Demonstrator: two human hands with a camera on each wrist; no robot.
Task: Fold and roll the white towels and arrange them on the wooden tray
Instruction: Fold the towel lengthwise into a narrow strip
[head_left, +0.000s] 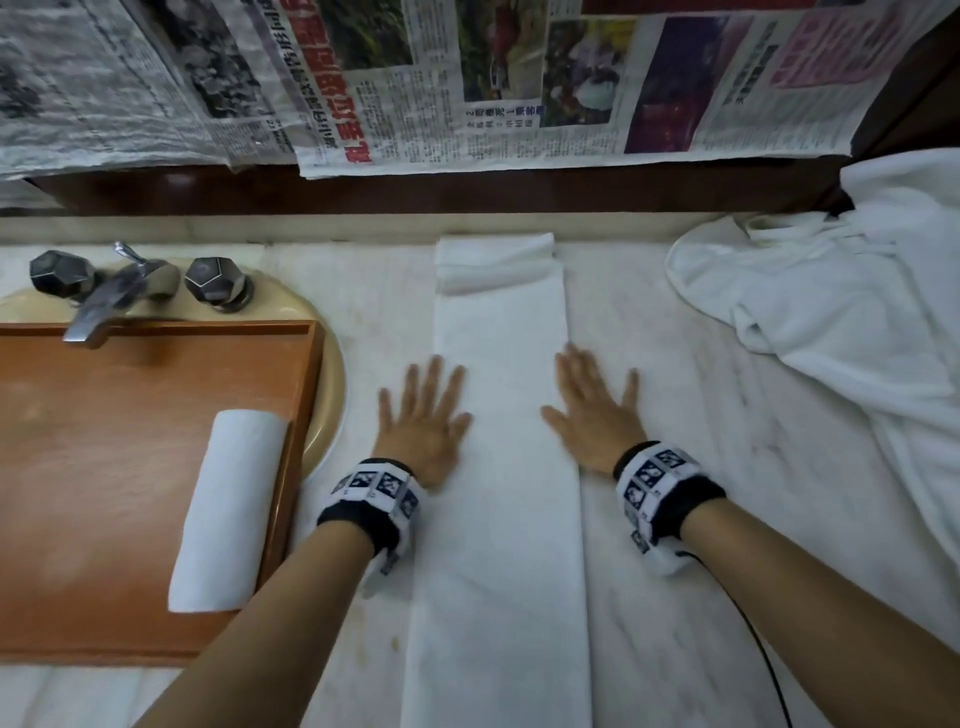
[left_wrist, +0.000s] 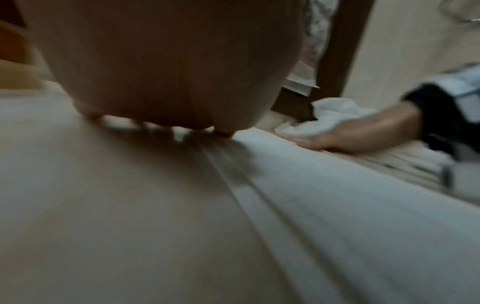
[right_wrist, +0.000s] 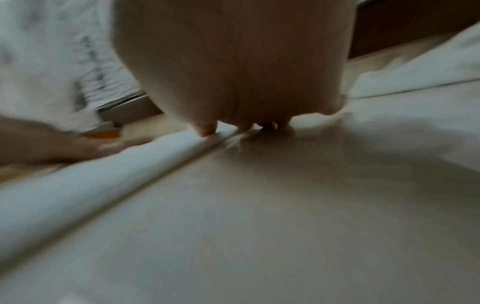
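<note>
A white towel (head_left: 501, 467), folded into a long narrow strip, lies on the marble counter (head_left: 675, 519) and runs from the front edge to the back wall, where its far end is bunched over. My left hand (head_left: 423, 410) lies flat with spread fingers along the strip's left edge. My right hand (head_left: 592, 405) lies flat the same way along its right edge. Both hands hold nothing. A rolled white towel (head_left: 228, 509) lies on the wooden tray (head_left: 104, 467) at the left. The wrist views are blurred and show the towel strip (left_wrist: 337, 205) (right_wrist: 78, 174) beside each palm.
The tray sits over a beige sink (head_left: 332, 395) with a chrome faucet (head_left: 104, 301) and two knobs. A loose heap of white towels (head_left: 841, 332) fills the right side of the counter. Newspaper (head_left: 467, 78) covers the wall behind. A black cable (head_left: 753, 634) trails from my right wristband.
</note>
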